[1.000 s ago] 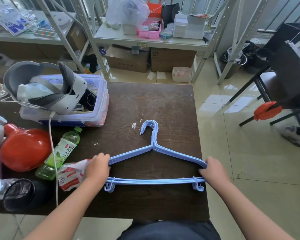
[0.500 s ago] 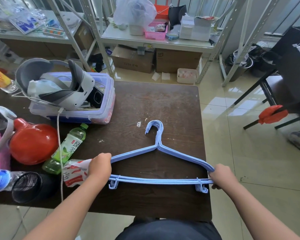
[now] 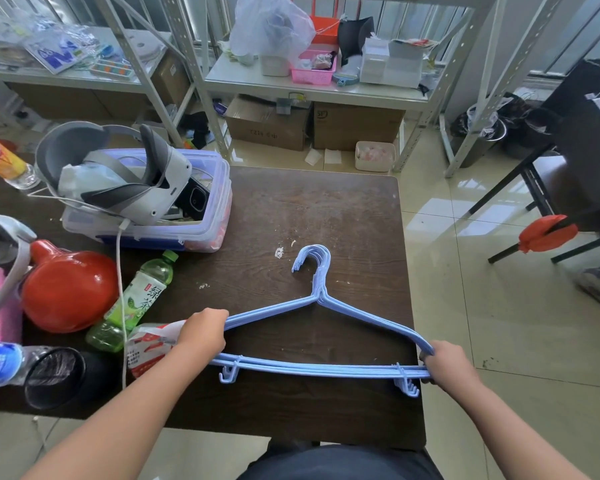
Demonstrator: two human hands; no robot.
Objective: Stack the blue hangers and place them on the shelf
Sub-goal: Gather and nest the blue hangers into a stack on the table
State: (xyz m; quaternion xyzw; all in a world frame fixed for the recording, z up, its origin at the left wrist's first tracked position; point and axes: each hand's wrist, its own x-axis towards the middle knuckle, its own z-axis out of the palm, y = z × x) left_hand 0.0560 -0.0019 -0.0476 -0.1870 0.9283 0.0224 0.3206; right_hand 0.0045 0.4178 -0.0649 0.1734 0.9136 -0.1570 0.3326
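nearest, the left hand (image 3: 201, 332) is curled around the left corner of the blue hangers (image 3: 321, 367), and the right hand (image 3: 447, 363) grips their right corner at the desk (image 3: 326, 209) edge. the hangers lie bunched together over the dark wooden desk, hooks pointing away from the person. just left of the left hand sits a red-and-white packet (image 3: 149, 344), then a green tea bottle (image 3: 136, 303) lying tilted, a red jug (image 3: 66, 285) and a black cup (image 3: 54, 377) on its side. farther back on the desk, a clear plastic bin (image 3: 187, 233) holds a white and grey headset (image 3: 118, 171) with a white cable (image 3: 120, 271) trailing out. beyond the desk, on a glossy tiled floor, a metal shelf (image 3: 291, 86) carries a pink basket (image 3: 312, 69), a plastic bag (image 3: 271, 26) and white boxes (image 3: 392, 62), with cardboard boxes (image 3: 267, 123) beneath.
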